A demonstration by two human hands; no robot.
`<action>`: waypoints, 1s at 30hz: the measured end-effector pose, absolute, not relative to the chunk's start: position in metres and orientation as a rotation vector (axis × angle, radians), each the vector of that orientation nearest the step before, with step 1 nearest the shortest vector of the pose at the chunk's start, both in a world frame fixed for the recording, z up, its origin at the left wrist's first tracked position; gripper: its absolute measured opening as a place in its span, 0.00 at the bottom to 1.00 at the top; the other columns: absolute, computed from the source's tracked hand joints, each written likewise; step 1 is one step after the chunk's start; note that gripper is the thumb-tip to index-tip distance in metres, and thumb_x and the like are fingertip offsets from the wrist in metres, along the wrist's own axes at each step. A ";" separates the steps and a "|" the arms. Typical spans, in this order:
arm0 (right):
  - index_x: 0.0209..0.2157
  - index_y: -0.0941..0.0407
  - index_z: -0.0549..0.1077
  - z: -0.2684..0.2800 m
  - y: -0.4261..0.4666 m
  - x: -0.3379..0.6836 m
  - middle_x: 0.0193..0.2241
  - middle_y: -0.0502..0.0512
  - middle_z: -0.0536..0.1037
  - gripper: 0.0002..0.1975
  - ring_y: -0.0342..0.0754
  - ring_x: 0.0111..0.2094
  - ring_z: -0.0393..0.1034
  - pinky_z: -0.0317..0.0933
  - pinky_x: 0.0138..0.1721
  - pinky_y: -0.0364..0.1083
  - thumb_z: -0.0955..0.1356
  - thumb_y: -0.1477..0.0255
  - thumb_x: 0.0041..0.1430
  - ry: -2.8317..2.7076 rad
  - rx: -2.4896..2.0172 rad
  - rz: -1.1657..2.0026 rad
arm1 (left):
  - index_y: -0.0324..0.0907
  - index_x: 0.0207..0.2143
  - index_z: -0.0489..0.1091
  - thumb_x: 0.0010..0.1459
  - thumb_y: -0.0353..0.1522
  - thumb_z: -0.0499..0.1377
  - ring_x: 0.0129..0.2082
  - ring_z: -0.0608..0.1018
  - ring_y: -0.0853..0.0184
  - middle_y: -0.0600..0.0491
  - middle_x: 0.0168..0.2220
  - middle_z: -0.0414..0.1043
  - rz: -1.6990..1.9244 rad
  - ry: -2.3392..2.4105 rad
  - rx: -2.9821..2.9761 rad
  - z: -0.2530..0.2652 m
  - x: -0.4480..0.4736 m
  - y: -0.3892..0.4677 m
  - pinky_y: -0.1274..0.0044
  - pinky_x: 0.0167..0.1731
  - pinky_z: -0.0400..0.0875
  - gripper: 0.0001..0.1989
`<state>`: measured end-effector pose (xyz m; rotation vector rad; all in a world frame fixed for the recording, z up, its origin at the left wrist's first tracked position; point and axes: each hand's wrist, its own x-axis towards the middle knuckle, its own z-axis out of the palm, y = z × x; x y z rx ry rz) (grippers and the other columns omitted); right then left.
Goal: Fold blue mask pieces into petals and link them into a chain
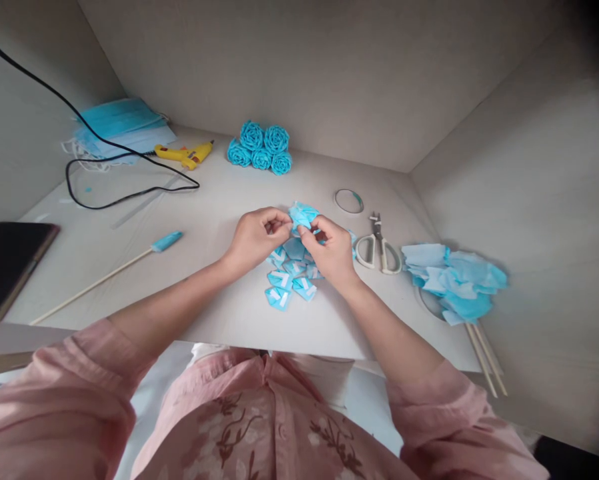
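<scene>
Between my two hands, above the middle of the table, is a crumpled light-blue piece of mask fabric (303,214). My left hand (262,237) pinches its left edge between thumb and fingertips. From the other side my right hand (330,245) grips it, thumb in front. Below them lie several folded blue fabric pieces (279,280) with white strips on them, partly hidden by my right hand. Right of that hand rest white-handled scissors (378,253), with a roll of tape (348,201) just behind.
Several blue rosettes (261,148) are stacked at the back. Face masks (122,123), a yellow glue gun (184,155) with a black cord, a stick with a blue tip (167,241) and a phone (14,263) occupy the left. At right sit blue fabric scraps (454,277) and wooden sticks (482,360).
</scene>
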<state>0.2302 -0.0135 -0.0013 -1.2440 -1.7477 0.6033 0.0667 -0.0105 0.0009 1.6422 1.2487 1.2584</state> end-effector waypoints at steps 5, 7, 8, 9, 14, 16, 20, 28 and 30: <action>0.22 0.53 0.62 0.002 -0.014 0.230 0.20 0.46 0.63 0.14 0.42 0.24 0.59 0.54 0.26 0.42 0.67 0.64 0.57 -1.724 -1.264 0.627 | 0.39 0.28 0.74 0.50 0.33 0.57 0.25 0.68 0.71 0.55 0.24 0.70 1.253 1.240 1.604 0.002 0.067 -0.010 0.80 0.26 0.62 0.08; 0.22 0.53 0.61 0.003 -0.015 0.229 0.19 0.46 0.62 0.15 0.41 0.23 0.58 0.53 0.26 0.42 0.67 0.64 0.57 -1.716 -1.272 0.624 | 0.39 0.28 0.74 0.50 0.34 0.57 0.25 0.68 0.71 0.55 0.24 0.70 1.258 1.236 1.606 0.002 0.066 -0.010 0.80 0.27 0.62 0.08; 0.22 0.53 0.60 0.004 -0.015 0.229 0.19 0.46 0.61 0.15 0.41 0.22 0.57 0.53 0.25 0.42 0.67 0.64 0.57 -1.713 -1.272 0.627 | 0.39 0.28 0.74 0.50 0.34 0.58 0.25 0.68 0.72 0.55 0.24 0.70 1.261 1.232 1.612 0.002 0.066 -0.010 0.80 0.26 0.62 0.08; 0.21 0.54 0.60 0.005 -0.015 0.229 0.19 0.46 0.61 0.15 0.41 0.22 0.56 0.53 0.25 0.42 0.67 0.65 0.57 -1.711 -1.269 0.631 | 0.39 0.28 0.74 0.51 0.34 0.58 0.24 0.67 0.72 0.55 0.24 0.69 1.264 1.227 1.619 0.002 0.066 -0.010 0.80 0.26 0.61 0.08; 0.22 0.54 0.60 0.005 -0.015 0.229 0.20 0.45 0.61 0.15 0.40 0.21 0.55 0.52 0.26 0.42 0.67 0.65 0.57 -1.703 -1.254 0.651 | 0.38 0.28 0.75 0.51 0.35 0.60 0.23 0.65 0.73 0.56 0.22 0.68 1.271 1.224 1.625 0.003 0.066 -0.010 0.80 0.24 0.59 0.08; 0.22 0.54 0.61 0.005 -0.015 0.229 0.20 0.45 0.61 0.15 0.40 0.21 0.55 0.52 0.25 0.42 0.67 0.64 0.57 -1.701 -1.265 0.662 | 0.39 0.28 0.74 0.51 0.35 0.60 0.23 0.65 0.73 0.56 0.23 0.69 1.262 1.231 1.608 0.003 0.066 -0.010 0.80 0.25 0.60 0.08; 0.22 0.54 0.61 0.005 -0.016 0.229 0.19 0.45 0.61 0.15 0.40 0.22 0.56 0.52 0.25 0.42 0.68 0.65 0.57 -1.697 -1.261 0.682 | 0.39 0.27 0.73 0.50 0.34 0.59 0.25 0.67 0.72 0.55 0.24 0.70 1.251 1.229 1.577 0.003 0.066 -0.009 0.80 0.27 0.62 0.07; 0.24 0.55 0.68 0.001 -0.009 0.233 0.20 0.45 0.65 0.13 0.40 0.22 0.58 0.55 0.25 0.42 0.69 0.62 0.54 -1.440 -1.214 1.019 | 0.38 0.28 0.72 0.51 0.35 0.61 0.28 0.70 0.71 0.54 0.27 0.72 1.312 1.181 1.493 0.004 0.064 -0.008 0.80 0.30 0.64 0.08; 0.26 0.55 0.70 0.001 -0.006 0.235 0.23 0.46 0.69 0.12 0.41 0.24 0.62 0.58 0.26 0.41 0.70 0.61 0.53 -1.327 -1.146 1.140 | 0.39 0.27 0.70 0.52 0.38 0.62 0.27 0.68 0.72 0.55 0.26 0.70 1.354 1.180 1.437 0.005 0.063 -0.007 0.80 0.28 0.63 0.10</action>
